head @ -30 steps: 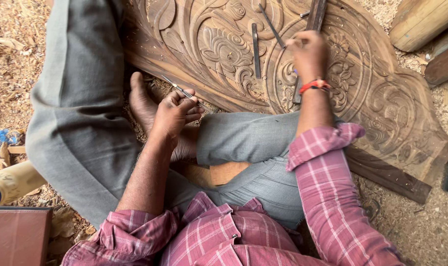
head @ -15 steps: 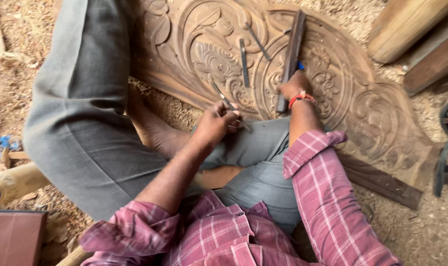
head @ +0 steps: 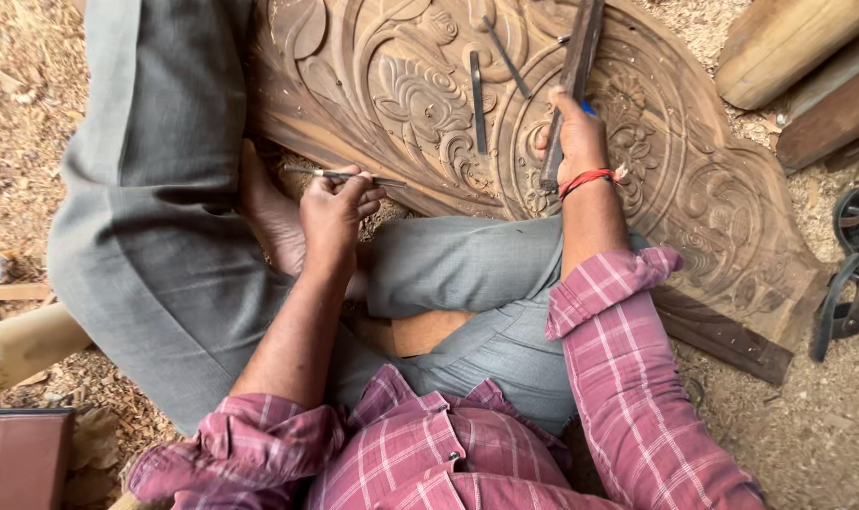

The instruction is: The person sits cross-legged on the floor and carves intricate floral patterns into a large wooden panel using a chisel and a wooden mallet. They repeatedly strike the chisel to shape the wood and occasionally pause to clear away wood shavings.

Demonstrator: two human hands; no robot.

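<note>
Over the carved panel (head: 694, 179), left hand (head: 333, 210) still grips chisel (head: 344, 176), right hand (head: 573, 142) wooden mallet (head: 571, 76).

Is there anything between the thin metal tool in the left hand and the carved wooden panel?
Nothing visible blocks it. The left hand grips the thin metal chisel, whose tip lies at the lower edge of the brown carved wooden panel. The right hand holds a long dark wooden stick further along the panel, well aside.

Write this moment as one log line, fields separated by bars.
left hand: holds thin chisel | right hand: grips wooden stick | carved panel: under both | two tools lying on panel
</note>
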